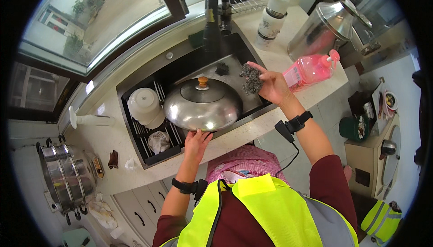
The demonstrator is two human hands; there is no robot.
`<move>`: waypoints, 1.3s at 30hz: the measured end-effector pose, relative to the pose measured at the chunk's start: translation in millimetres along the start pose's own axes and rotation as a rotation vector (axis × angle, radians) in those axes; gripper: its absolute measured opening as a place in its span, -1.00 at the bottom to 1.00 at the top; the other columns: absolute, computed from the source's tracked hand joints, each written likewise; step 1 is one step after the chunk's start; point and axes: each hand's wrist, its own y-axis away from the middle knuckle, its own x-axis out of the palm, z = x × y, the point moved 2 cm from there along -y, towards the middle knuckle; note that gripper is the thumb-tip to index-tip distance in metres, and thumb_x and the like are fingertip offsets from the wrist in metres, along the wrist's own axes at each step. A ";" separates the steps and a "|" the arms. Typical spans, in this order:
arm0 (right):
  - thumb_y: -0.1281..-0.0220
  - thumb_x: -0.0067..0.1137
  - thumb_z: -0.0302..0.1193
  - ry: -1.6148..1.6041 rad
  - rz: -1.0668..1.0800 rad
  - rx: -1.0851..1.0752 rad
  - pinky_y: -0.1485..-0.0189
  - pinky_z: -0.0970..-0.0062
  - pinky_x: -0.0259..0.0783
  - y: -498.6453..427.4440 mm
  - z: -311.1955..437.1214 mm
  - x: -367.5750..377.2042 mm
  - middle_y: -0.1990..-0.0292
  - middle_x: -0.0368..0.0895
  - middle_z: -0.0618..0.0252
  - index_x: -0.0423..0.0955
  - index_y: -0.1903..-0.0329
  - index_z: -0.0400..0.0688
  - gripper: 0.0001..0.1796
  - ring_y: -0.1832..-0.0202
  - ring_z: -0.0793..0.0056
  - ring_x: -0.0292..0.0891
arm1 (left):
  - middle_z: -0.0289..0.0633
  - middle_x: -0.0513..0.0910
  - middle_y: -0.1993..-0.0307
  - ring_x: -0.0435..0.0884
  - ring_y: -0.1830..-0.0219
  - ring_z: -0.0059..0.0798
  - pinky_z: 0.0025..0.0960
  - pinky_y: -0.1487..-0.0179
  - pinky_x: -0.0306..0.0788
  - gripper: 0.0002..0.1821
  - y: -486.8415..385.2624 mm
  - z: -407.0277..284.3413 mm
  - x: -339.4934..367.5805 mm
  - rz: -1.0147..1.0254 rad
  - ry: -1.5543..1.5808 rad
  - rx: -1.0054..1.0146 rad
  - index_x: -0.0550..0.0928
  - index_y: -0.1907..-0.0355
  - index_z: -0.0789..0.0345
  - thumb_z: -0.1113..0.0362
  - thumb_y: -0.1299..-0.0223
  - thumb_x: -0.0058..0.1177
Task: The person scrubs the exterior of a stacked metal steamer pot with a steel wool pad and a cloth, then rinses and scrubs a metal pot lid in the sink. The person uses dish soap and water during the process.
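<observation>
A domed stainless steel pot lid (203, 111) with a wooden knob (202, 82) lies over the middle of a dark sink (149, 161), knob up. My left hand (197, 145) touches the lid's near edge with its fingertips; the thumb side and underside of the grip are partly hidden. My right hand (273, 86) is raised over the sink's right side and holds a steel wool scourer (252, 79). Another dark scouring pad (222, 68) lies in the basin behind the lid. A black faucet (212, 27) stands at the back.
White bowls (144, 105) and a crumpled cloth (159, 142) sit in the sink's left rack. Right of the sink stand a pink soap bottle (304, 72), a white flask (271, 22) and a metal canister (321, 32). A steamer pot (66, 176) and a spray bottle (91, 120) are left.
</observation>
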 end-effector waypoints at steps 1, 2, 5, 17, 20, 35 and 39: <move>-0.31 0.11 -0.45 0.055 0.011 -0.042 -0.15 0.40 0.49 8.0 1.1 2.0 -0.08 0.55 0.19 0.34 -0.34 -0.19 -0.47 -0.04 0.37 0.55 | -0.02 0.54 -0.10 0.55 -0.18 -0.13 0.01 -0.35 0.40 -0.73 -2.1 1.0 -2.4 -0.009 0.005 -0.023 0.34 -0.15 0.36 0.34 -0.51 -0.13; -0.28 0.13 -0.52 0.133 0.020 -0.077 -0.16 0.41 0.48 15.7 2.5 3.4 -0.10 0.52 0.20 0.32 -0.36 -0.16 -0.43 -0.05 0.39 0.53 | -0.01 0.54 -0.10 0.55 -0.18 -0.13 0.01 -0.34 0.40 -0.73 -4.1 2.3 -4.4 -0.020 0.011 -0.045 0.34 -0.15 0.37 0.34 -0.51 -0.14; -0.19 0.21 -0.61 0.393 -0.058 -0.119 -0.14 0.46 0.48 35.2 3.9 2.2 -0.16 0.48 0.25 0.20 -0.47 -0.07 -0.23 -0.07 0.45 0.53 | -0.02 0.54 -0.11 0.57 -0.16 -0.12 -0.01 -0.25 0.49 -0.72 -9.2 5.5 -10.2 -0.096 0.019 -0.087 0.34 -0.17 0.38 0.36 -0.51 -0.13; -0.20 0.39 -0.13 1.366 -0.735 -0.553 0.37 0.45 0.37 104.0 29.6 5.9 0.55 0.50 0.34 0.53 0.28 -0.24 -0.60 0.47 0.62 0.40 | 0.04 0.51 -0.11 0.50 -0.21 -0.07 -0.03 -0.32 0.41 -0.75 -16.9 13.6 -17.6 -0.112 0.043 -0.136 0.33 -0.12 0.39 0.37 -0.50 -0.12; -0.29 0.31 -0.06 0.883 -0.831 -0.639 0.43 0.55 0.43 132.2 54.1 6.6 0.46 0.58 0.35 0.50 0.23 -0.18 -0.58 0.47 0.61 0.51 | -0.01 0.51 -0.13 0.51 -0.20 -0.09 -0.02 -0.29 0.42 -0.74 -19.9 13.4 -20.4 -0.076 0.067 -0.149 0.34 -0.15 0.36 0.36 -0.50 -0.14; -0.20 0.34 -0.42 0.570 -0.845 -0.589 0.36 0.48 0.67 156.5 133.3 2.3 0.18 0.62 0.22 0.42 0.07 -0.13 -0.69 0.24 0.41 0.66 | 0.03 0.54 0.00 0.57 0.00 -0.10 -0.15 -0.16 0.53 -0.77 -42.8 19.2 -42.9 -0.167 0.035 -0.217 0.40 -0.08 0.44 0.37 -0.48 -0.14; -0.29 0.23 -0.31 0.690 -0.843 -0.540 0.45 0.48 0.63 150.6 145.6 11.1 0.23 0.64 0.32 0.46 -0.06 -0.05 -0.68 0.26 0.49 0.66 | 0.00 0.55 0.04 0.58 0.03 -0.13 -0.18 -0.13 0.54 -0.77 -40.3 20.0 -43.3 -0.154 0.036 -0.206 0.41 -0.07 0.43 0.37 -0.48 -0.13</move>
